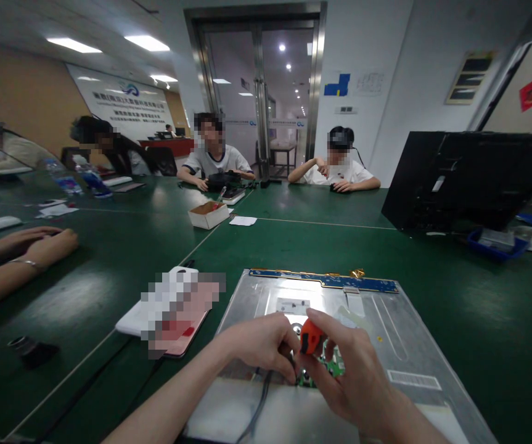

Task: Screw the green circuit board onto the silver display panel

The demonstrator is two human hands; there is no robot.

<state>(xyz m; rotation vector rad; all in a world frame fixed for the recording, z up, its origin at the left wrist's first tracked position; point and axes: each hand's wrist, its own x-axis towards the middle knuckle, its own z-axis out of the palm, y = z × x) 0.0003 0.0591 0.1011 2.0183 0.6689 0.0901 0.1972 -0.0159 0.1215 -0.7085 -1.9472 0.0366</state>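
Observation:
A silver metal panel point(413, 333) lies on the green table, a blue circuit strip point(321, 280) along its far edge. My right hand point(358, 364) grips an orange and black tool handle point(311, 336) between thumb and fingers, above a green circuit board point(337, 364) near the panel's middle. Just left of the handle, my left hand point(266, 345) has thumb and fingers closed together at the board's edge; what they hold is hidden. A dark cable point(261, 404) runs toward me from below the left hand.
Left of the panel lie a white device point(131, 317) and a pinkish phone point(177, 351). A small open box point(209, 216) stands farther back. A large black monitor point(469, 179) and a blue tray point(497, 246) are at right. Another person's hands point(53, 246) rest at left; several people sit around.

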